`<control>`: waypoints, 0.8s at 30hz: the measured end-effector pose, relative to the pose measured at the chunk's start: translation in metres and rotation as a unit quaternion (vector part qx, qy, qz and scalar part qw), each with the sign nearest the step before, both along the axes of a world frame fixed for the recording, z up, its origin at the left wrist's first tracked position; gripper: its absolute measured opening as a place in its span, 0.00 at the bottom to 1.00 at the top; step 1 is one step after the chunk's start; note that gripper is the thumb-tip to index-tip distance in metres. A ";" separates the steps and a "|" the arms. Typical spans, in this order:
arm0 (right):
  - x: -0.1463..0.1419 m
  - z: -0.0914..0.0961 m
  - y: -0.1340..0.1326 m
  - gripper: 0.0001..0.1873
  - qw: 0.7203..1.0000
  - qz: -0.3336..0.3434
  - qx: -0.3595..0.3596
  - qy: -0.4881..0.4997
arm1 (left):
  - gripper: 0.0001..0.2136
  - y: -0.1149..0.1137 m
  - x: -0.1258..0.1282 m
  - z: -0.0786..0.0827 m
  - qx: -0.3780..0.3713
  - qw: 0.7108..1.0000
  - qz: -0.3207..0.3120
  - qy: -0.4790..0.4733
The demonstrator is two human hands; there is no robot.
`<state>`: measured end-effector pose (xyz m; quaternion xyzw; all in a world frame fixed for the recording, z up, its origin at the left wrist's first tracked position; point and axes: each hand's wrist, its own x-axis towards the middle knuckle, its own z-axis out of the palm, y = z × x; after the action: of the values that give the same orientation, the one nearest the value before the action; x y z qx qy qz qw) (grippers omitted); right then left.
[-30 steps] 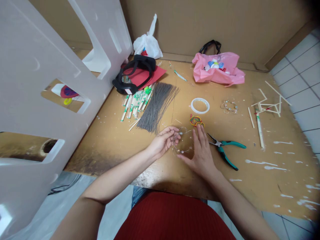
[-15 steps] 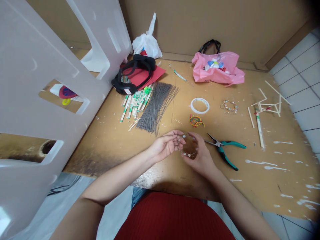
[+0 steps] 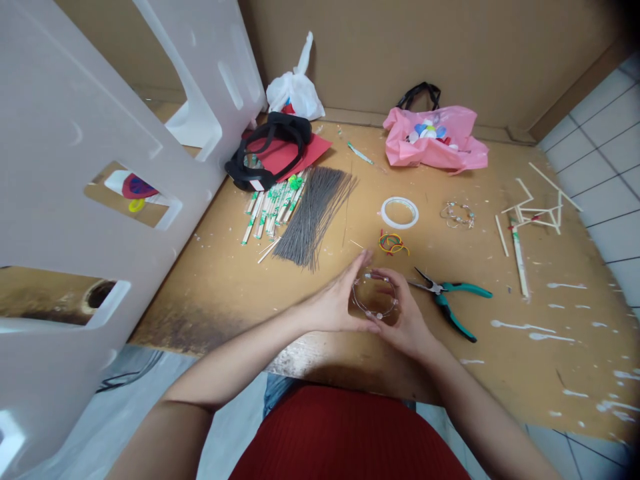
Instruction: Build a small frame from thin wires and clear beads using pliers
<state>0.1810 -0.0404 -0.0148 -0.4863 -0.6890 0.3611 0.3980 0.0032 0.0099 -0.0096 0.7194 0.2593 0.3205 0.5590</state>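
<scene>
My right hand (image 3: 407,312) grips a beaded wire ring (image 3: 380,316), near-centre on the table (image 3: 225,283); my left hand (image 3: 335,301) curves round its left side, contact unclear. Uneven squeezing could bend the thin wire.

No wording, brand or number can be read. Green print runs along the paper sleeves (image 3: 256,217) of the bundled sticks on the counter (image 3: 523,373), too small to make out. Similar green marks on the lone sleeved stick (image 3: 520,263) and the narrow wrapper (image 3: 360,153) are equally illegible. The black headset (image 3: 290,124) bears a pale patch (image 3: 256,185), unreadable.
</scene>
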 end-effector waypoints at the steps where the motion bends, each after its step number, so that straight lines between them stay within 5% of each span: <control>1: -0.001 -0.001 -0.001 0.36 1.000 0.006 -0.001 0.007 | 0.58 -0.002 0.002 -0.003 0.000 1.000 -0.015 -0.007; 10: -0.004 -0.014 -0.001 0.47 0.994 -0.046 0.028 -0.091 | 0.59 -0.009 0.013 -0.015 0.017 0.999 -0.014 -0.043; 20: -0.004 -0.021 0.001 0.29 0.976 -0.055 0.101 -0.183 | 0.46 -0.010 0.018 -0.010 -0.237 0.966 -0.030 -0.096; 24: -0.006 -0.016 0.002 0.32 0.977 -0.050 0.089 -0.185 | 0.41 -0.005 0.013 -0.007 -0.279 0.950 -0.051 -0.128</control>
<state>0.1753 -0.0384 -0.0309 -0.5408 -0.7550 0.1820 0.3231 0.0164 0.0052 -0.0163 0.5000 0.2275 0.2955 0.7816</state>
